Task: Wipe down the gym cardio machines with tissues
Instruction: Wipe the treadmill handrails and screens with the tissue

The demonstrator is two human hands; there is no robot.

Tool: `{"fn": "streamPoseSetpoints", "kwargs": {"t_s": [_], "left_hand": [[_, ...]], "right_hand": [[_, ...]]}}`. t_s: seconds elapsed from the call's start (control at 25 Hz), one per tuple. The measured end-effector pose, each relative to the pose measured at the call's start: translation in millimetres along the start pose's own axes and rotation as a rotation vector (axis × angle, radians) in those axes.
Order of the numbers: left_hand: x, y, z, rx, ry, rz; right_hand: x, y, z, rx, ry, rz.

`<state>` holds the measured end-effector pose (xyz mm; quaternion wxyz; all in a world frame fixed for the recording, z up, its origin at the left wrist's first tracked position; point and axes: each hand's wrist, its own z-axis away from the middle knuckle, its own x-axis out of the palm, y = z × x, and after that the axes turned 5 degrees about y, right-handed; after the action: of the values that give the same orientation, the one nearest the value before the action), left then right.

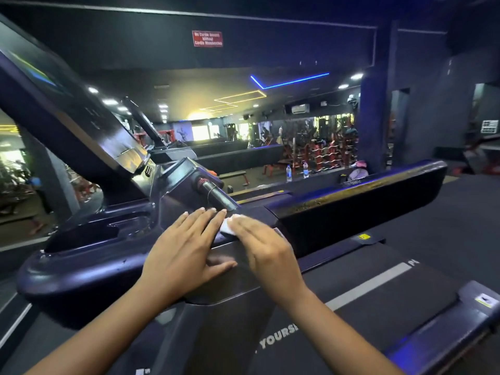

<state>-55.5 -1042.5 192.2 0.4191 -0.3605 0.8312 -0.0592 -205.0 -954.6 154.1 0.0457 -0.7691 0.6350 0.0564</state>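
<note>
While left hand (186, 255) rests flat, right hand (266, 250), fingers (244, 226) straight, presses tissue (228, 228), console (81, 261) edge

"YOURSE" on the treadmill belt (392, 290)

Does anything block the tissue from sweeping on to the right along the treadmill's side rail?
Nothing visible does. The right hand presses the tissue on the near end of the side rail, whose length beyond carries nothing. Only leftward is blocked: the left hand lies flat beside the tissue.
</note>
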Motion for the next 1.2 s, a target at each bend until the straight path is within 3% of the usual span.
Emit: {"fn": "streamPoseSetpoints", "kwargs": {"t_s": [0.12, 0.32, 0.4, 0.56, 0.72, 0.84, 0.96, 1.08, 1.2], "left_hand": [[0.8, -0.4, -0.3, 0.030, 0.040, 0.001], [2.6, 3.4, 0.5, 0.028, 0.060, -0.027], [3.0, 3.7, 1.1, 0.027, 0.050, -0.022], [4.2, 1.1, 9.1, 0.029, 0.047, -0.030], [2.1, 1.7, 12.7, 0.039, 0.093, -0.041], [1.3, 3.8, 12.2, 0.034, 0.108, -0.044], [1.3, 5.3, 12.6, 0.020, 0.100, -0.046], [0.2, 4.3, 12.3, 0.026, 0.090, -0.039], [-2.9, 3.2, 12.6, 0.029, 0.078, -0.019]], "right_hand": [[1.0, 14.3, 14.9, -0.099, -0.101, 0.039], [-21.9, 54.9, 4.3, 0.080, -0.064, 0.165], [-13.4, 46.4, -12.8, 0.074, -0.076, 0.165], [12.3, 15.5, -30.2, -0.072, -0.278, 0.078], [-6.8, 44.1, -32.4, 0.026, -0.344, 0.119], [-22.8, 69.4, -29.8, 0.150, -0.267, 0.222], [-21.1, 52.1, -8.5, 0.283, -0.073, 0.169], [1.3, -5.3, 33.1, 0.147, 0.010, 0.084], [12.5, -6.9, 52.9, 0.107, 0.073, 0.089]]}}
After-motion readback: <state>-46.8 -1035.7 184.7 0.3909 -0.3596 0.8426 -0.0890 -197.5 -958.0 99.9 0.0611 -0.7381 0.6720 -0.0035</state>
